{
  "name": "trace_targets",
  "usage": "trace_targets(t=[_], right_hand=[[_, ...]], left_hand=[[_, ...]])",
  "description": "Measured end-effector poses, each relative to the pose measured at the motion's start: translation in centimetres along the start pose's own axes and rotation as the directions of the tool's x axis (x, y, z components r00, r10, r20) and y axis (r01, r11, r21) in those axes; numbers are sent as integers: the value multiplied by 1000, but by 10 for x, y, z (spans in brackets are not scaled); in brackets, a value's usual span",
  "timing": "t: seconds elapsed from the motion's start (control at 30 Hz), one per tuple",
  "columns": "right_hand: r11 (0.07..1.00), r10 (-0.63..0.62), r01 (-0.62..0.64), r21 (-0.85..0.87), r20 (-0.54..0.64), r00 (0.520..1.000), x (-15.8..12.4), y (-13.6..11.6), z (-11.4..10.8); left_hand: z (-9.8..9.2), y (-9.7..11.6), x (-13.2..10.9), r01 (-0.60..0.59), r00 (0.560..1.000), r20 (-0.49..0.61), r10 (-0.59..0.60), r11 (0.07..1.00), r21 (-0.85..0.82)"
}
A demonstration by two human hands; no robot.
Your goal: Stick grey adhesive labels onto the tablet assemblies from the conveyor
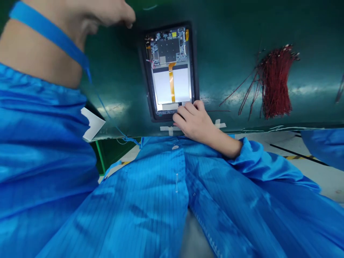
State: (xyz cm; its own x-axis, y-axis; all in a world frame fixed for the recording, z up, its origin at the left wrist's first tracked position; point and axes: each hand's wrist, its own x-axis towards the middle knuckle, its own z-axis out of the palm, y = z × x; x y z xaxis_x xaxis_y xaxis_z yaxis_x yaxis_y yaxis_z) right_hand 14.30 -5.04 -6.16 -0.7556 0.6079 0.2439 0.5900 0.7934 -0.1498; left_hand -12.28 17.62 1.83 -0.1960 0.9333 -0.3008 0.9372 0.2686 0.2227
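Observation:
An opened tablet (pixel 180 84) lies in a dark frame on the green work surface, its insides facing up. Its circuit board (pixel 168 50) is at the far end, and two silver battery cells (pixel 162 86) lie nearer me with an orange ribbon cable (pixel 171 84) between them. My right hand (pixel 195 122) rests at the tablet's near right corner, fingers curled in over the edge; the fingertips are partly hidden. Beyond the tablet's far left corner, my left hand (pixel 110 12) is raised with its fingers bent together. Whatever it holds, if anything, is too small to make out.
A bundle of thin dark red wires (pixel 276 84) lies to the right, several strands straying left. White tape pieces (pixel 170 129) stick near the front edge. A white sheet-like piece (pixel 92 123) is at the left. A blue strap (pixel 48 30) circles my left wrist, its cord hanging down.

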Motion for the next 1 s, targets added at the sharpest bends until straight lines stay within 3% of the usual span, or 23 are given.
trace_targets(t=[0.13, 0.23, 0.3, 0.37, 0.47, 0.57, 0.7, 0.8, 0.9, 1.0], right_hand=[[999, -31, 30, -33, -30, 999, 11, -2, -1], [1000, -17, 17, 11, 17, 1000, 14, -5, -5], [999, 28, -30, 40, 59, 998, 14, -6, -8], [993, 94, -100, 58, 93, 991, 17, -2, -8], [974, 208, -215, 63, 112, 972, 35, 23, -8], [940, 341, -342, -15, 133, 931, 69, 75, -15], [856, 499, -475, -206, 87, 862, 119, 161, -40], [770, 613, -587, -252, 33, 790, 153, 203, -59], [778, 622, -618, -111, -3, 783, 192, 212, -65], [747, 652, -659, 90, 94, 752, 240, 201, -49]], left_hand=[[-15, -20, -33, -23, 999, -45, 21, 998, -64], [-19, -23, -47, -38, 999, 17, 38, 999, -30], [-22, -37, -46, -96, 995, -15, 97, 994, 58], [-26, -65, -40, -108, 986, -98, 133, 968, 228], [-27, -114, -34, -84, 963, -197, 182, 903, 422], [-18, -148, -35, -157, 953, -160, 257, 871, 465], [-3, -170, -40, -189, 968, -101, 229, 934, 302], [-1, -182, -43, -141, 974, -168, 154, 986, 83], [-5, -186, -38, -72, 962, -270, 38, 991, -117], [-12, -182, -20, -42, 964, -267, -12, 980, -197]])
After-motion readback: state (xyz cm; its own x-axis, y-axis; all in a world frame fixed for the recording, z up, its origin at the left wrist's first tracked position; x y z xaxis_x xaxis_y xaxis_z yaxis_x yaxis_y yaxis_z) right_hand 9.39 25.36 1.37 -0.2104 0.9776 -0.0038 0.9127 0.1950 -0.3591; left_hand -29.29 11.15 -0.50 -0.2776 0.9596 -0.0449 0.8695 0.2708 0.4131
